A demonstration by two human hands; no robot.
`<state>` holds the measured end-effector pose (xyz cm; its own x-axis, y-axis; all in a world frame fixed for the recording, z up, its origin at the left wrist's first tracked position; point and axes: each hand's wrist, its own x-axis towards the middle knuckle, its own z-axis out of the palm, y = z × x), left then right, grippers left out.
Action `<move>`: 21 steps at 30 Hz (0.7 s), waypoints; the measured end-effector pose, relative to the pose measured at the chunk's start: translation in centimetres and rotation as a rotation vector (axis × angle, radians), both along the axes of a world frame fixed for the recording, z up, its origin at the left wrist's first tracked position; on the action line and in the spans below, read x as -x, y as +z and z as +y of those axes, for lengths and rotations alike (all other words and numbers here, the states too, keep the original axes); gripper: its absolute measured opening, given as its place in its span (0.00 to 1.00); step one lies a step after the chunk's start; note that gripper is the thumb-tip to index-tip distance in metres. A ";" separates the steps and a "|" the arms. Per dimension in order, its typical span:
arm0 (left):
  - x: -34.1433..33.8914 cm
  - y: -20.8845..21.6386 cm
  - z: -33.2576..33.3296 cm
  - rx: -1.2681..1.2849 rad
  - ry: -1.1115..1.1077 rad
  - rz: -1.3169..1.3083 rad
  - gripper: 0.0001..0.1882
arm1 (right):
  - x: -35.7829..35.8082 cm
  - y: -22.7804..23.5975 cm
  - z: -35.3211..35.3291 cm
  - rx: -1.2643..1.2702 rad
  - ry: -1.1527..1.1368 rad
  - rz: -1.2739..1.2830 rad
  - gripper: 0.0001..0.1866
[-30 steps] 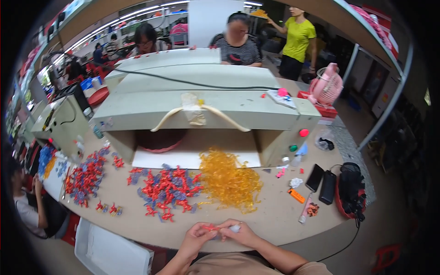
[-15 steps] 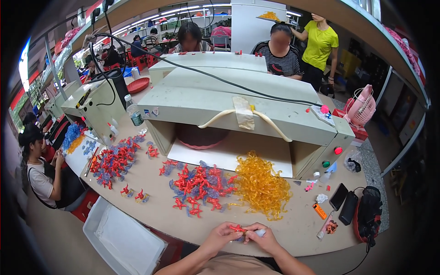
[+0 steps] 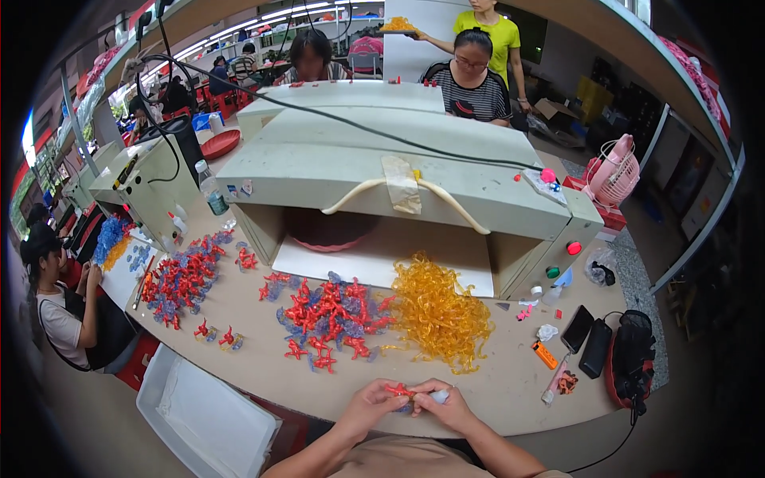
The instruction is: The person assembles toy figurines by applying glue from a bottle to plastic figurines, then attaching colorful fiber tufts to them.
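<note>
Close to the table's front edge, my left hand [image 3: 373, 405] has its fingers closed on a small red plastic figure [image 3: 399, 389] with a bluish clear part below it. My right hand [image 3: 446, 413] meets it there, its fingers wrapped round a small white squeeze bottle [image 3: 439, 395] whose rounded end sticks out. The fingers hide the bottle's tip and much of the figure. Beyond my hands lies a heap of red and bluish figures [image 3: 328, 309]. Touching it on the right is a heap of clear yellow curled pieces [image 3: 441, 315].
A pale box-shaped machine [image 3: 382, 187] with an opening stands behind the heaps. Left are another figure pile [image 3: 182, 279], two separate figures [image 3: 230, 338] and a white bin [image 3: 203, 414] below table level. Right lie an orange lighter [image 3: 545, 355], a phone [image 3: 577, 329] and a black-and-red pouch [image 3: 635, 358]. Co-workers sit around.
The whole view has shifted slightly, so the table appears farther left. My hands stay together on the figure with little change. A standing person in yellow has moved left with a tray of yellow pieces.
</note>
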<state>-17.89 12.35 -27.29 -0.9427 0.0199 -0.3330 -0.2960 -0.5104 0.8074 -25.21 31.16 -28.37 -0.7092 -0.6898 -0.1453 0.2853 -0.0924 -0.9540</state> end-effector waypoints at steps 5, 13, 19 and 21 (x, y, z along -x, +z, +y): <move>0.6 0.8 -0.4 0.026 0.005 0.008 0.12 | 0.4 0.5 -0.3 0.012 -0.015 -0.006 0.10; 1.0 0.1 -0.5 0.015 0.005 -0.009 0.12 | 1.0 0.0 -0.9 0.046 -0.017 0.025 0.09; 0.5 -0.1 -0.4 0.012 0.007 -0.010 0.13 | 0.4 0.3 -0.8 0.012 -0.026 0.030 0.09; 0.4 -0.2 -0.4 0.011 0.010 -0.018 0.12 | 0.2 0.2 -0.9 0.018 -0.037 0.015 0.09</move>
<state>-18.32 11.93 -27.47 -0.9366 0.0070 -0.3504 -0.3059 -0.5042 0.8076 -25.39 30.25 -28.13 -0.7366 -0.6652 -0.1223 0.2669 -0.1197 -0.9563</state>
